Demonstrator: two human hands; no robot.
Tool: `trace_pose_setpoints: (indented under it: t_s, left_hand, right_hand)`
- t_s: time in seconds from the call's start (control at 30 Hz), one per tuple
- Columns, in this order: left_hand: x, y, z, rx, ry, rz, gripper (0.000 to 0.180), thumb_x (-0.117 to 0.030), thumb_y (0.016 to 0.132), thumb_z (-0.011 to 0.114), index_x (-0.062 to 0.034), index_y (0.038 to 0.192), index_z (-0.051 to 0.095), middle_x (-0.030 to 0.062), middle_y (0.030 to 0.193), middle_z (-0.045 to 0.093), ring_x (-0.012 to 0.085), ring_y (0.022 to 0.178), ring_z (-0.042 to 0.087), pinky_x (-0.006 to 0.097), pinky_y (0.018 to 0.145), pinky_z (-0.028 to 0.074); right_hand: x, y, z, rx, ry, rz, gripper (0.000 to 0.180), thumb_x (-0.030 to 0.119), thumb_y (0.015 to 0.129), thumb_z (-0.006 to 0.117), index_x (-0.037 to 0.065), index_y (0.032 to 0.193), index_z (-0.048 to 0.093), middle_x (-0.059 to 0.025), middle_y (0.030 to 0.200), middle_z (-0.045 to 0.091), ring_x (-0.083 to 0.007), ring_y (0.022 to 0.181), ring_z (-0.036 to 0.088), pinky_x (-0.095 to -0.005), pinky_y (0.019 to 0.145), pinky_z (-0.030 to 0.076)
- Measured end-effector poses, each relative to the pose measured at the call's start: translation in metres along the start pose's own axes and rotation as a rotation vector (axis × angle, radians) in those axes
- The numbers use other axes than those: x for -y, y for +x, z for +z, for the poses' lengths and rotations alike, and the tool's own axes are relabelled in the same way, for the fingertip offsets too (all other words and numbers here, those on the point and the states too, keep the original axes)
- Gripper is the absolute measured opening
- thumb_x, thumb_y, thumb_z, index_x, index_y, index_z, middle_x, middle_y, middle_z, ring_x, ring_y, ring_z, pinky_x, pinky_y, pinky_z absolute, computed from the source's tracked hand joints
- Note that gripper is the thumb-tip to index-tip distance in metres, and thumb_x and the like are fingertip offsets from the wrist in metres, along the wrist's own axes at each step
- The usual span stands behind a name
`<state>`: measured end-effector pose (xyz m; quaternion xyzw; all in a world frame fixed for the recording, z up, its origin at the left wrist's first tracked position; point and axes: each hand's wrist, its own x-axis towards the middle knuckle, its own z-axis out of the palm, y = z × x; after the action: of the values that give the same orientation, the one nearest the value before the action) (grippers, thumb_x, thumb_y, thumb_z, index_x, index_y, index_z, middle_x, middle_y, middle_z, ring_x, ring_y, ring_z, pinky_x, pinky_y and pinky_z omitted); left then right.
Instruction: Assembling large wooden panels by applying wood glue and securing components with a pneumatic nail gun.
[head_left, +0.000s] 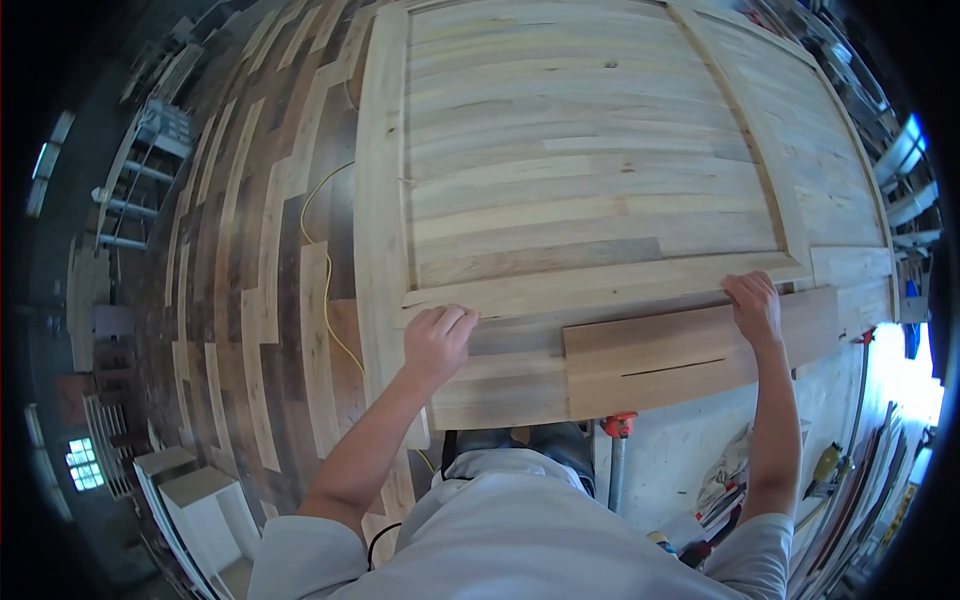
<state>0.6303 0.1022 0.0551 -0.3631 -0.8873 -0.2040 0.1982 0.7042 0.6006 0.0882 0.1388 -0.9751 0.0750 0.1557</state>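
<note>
A pale wooden board (600, 290) lies crosswise along the near side of a large framed panel of planks (590, 140). My left hand (438, 345) is closed at the board's near edge, close to its left end. Near the right end, my right hand (756, 305) is also closed, its fingertips bent over the same edge. Both hands seem to pinch this board, though the undersides of the fingers are hidden. Between my arms, a smooth brown board (660, 360) with a dark narrow slot rests on the planks nearer my body.
A red-ended clamp (619, 428) with a metal pipe stands just below the brown board. Hand tools (720, 505) lie on a pale surface at lower right. A yellow cord (328, 290) runs along the striped plank floor (235, 250). White cabinet boxes (205, 510) stand at lower left.
</note>
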Motion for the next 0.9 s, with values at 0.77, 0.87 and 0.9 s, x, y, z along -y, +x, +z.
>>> trace_pose_setpoints:
  t_s: [0.77, 0.87, 0.9]
  left_hand:
    - [0.011, -0.024, 0.028, -0.002, 0.096, 0.126, 0.008, -0.004, 0.078, 0.072, -0.0050, 0.083, 0.066, 0.0073, 0.083, 0.065, 0.0261, 0.083, 0.067, 0.038, 0.069, 0.053]
    - [0.007, -0.019, 0.026, 0.007, 0.073, 0.163, 0.011, -0.002, 0.076, 0.073, -0.0038, 0.083, 0.064, 0.0078, 0.083, 0.065, 0.0270, 0.082, 0.067, 0.038, 0.068, 0.054]
    - [0.006, -0.017, 0.025, 0.020, 0.068, 0.168, 0.011, -0.002, 0.076, 0.073, -0.0034, 0.083, 0.064, 0.0082, 0.082, 0.064, 0.0273, 0.081, 0.067, 0.038, 0.068, 0.054]
  right_hand:
    - [-0.004, -0.025, 0.040, -0.216, -0.133, 0.064, 0.027, 0.000, 0.065, 0.062, 0.012, 0.088, 0.066, 0.0010, 0.096, 0.069, -0.0166, 0.086, 0.064, -0.0341, 0.083, 0.049]
    - [-0.002, -0.030, 0.039, -0.237, -0.151, 0.054, 0.024, 0.006, 0.067, 0.063, 0.013, 0.090, 0.065, 0.0021, 0.094, 0.066, -0.0169, 0.085, 0.062, -0.0340, 0.083, 0.047]
    - [-0.002, -0.032, 0.039, -0.237, -0.157, 0.065, 0.024, 0.006, 0.067, 0.063, 0.013, 0.090, 0.065, 0.0021, 0.094, 0.066, -0.0169, 0.085, 0.062, -0.0340, 0.083, 0.047]
